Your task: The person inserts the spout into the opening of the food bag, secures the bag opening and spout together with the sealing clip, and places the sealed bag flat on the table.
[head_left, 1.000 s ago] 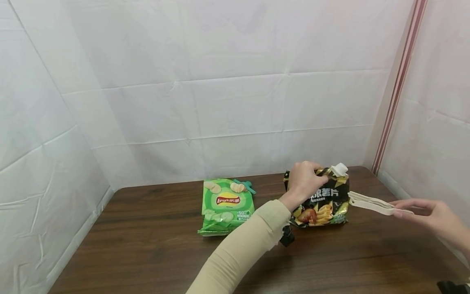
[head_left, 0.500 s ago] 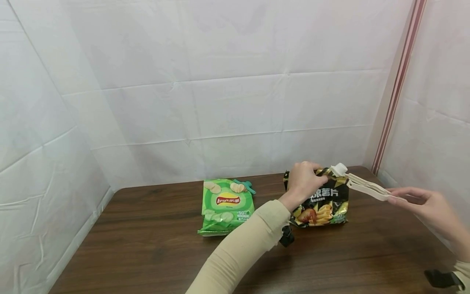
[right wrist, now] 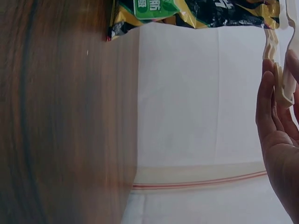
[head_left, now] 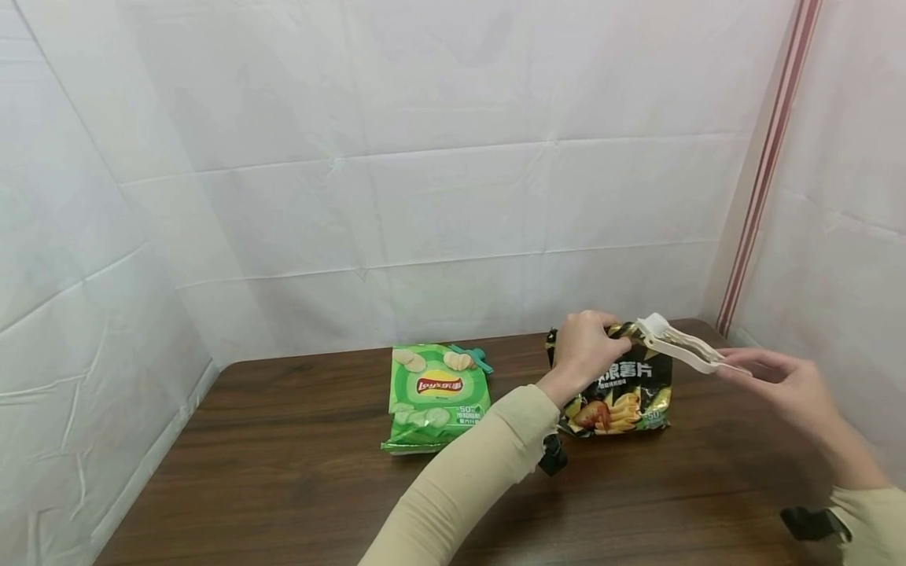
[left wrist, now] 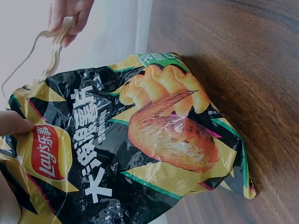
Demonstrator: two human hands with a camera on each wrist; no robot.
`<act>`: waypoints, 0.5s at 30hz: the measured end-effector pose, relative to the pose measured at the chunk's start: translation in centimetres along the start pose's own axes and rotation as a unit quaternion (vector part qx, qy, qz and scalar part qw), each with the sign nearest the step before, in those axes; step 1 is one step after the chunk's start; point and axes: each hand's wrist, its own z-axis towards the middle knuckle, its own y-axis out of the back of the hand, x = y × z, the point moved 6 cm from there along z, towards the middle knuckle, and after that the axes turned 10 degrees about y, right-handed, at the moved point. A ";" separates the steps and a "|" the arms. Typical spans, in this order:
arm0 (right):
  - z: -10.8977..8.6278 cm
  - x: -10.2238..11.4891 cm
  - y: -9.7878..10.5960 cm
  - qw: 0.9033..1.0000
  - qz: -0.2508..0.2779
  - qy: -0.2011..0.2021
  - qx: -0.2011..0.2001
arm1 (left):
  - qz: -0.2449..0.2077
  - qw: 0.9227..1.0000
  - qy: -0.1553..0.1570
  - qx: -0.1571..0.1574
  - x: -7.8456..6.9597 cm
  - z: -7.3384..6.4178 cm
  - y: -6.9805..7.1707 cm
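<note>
My left hand (head_left: 584, 347) grips the top edge of a black and gold chip bag (head_left: 623, 397), which stands upright on the table. Its thumb presses on the bag's front above the logo in the left wrist view. My right hand (head_left: 789, 385) pinches the end of a cream bag clip (head_left: 688, 350) with a white capped spout (head_left: 654, 323). The clip lies along the bag's top right corner, its two arms apart in the left wrist view. Whether the bag's edge is between the arms is hard to tell.
A green chip bag (head_left: 437, 397) lies on the dark wooden table (head_left: 297, 464), left of the black bag. A teal clip (head_left: 474, 358) shows at its top right corner. White sheeting (head_left: 439, 196) rises behind the table and at both sides.
My right hand has moved up and left, bringing the clip from beside the black bag to its top right corner. The left hand and both bags stay in place.
</note>
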 end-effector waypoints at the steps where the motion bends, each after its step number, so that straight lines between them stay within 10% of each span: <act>1: 0.1 0.0 -0.1 1.000 0.004 0.002 -0.001 | 0.000 1.000 0.000 0.000 0.0 0.0 0.0; 15: 1.0 0.4 -1.5 1.000 0.020 0.016 -0.009 | 0.001 1.000 -0.004 -0.003 0.1 0.1 -0.1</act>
